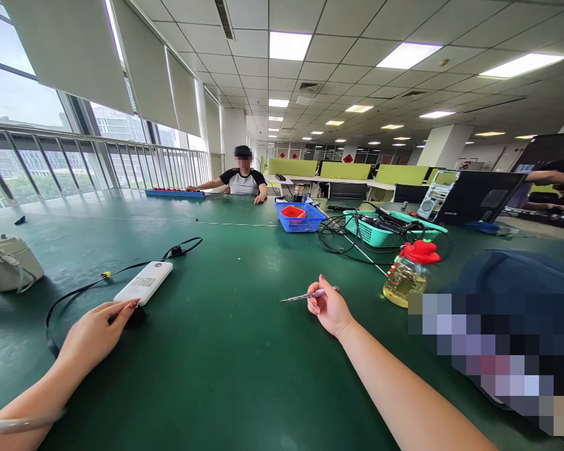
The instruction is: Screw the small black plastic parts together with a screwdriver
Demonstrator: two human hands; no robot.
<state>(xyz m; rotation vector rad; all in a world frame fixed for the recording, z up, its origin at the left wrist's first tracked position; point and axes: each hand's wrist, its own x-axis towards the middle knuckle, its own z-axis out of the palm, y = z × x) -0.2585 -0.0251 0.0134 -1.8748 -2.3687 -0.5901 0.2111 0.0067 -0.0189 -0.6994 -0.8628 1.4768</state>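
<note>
My left hand (96, 332) has its fingers and thumb closed on the near end of a white power strip (144, 282), which lies on the green table. Printed text shows on the strip's upper face. A black cord (78, 289) with a yellow tie curves around the strip's left side, and a dark object under my fingers is partly hidden. Further right, my right hand (328, 306) is closed around a slim screwdriver (298, 297) with a clear handle. Its thin metal tip points left, just over the tabletop and apart from the power strip.
A red-lidded bottle (407, 279) stands right of my right hand, by a dark blue bag (512, 275). Behind are a blue basket (305, 223), a green basket (380, 236) of cables and a computer case (470, 197). A person (244, 178) sits across the table.
</note>
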